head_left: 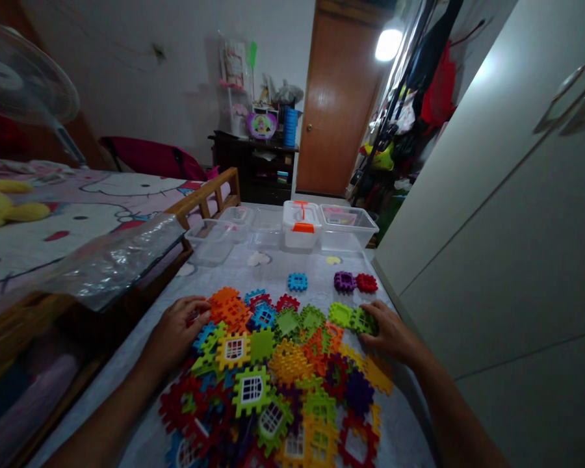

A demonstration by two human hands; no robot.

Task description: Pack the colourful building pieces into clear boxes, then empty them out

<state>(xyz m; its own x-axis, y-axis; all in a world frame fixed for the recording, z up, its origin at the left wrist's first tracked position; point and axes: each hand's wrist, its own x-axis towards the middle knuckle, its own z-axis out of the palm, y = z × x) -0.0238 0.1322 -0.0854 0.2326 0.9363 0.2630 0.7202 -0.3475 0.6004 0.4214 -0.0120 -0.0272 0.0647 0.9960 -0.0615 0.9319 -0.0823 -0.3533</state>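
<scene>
A heap of toothed square plastic building blocks (290, 364) in several colours spreads over the table before me. At its left edge my left hand (175, 330) curls its fingers and thumb round a red block (193, 316), mostly hidden, beside some orange blocks (229, 308). My right hand (390, 333) grips a green block (363, 321) between thumb and fingers at the heap's right edge. A lighter green block (340, 314) touches it on the left. Behind the heap lie a blue block (298, 281), a purple stack (344, 281) and a red stack (367, 283).
Clear plastic bins (209, 244) line the far end of the table, among them a lidded box (301, 227) with orange latches. A wooden bed rail (202, 198) runs along the left. A pale cabinet (497, 260) stands close on the right.
</scene>
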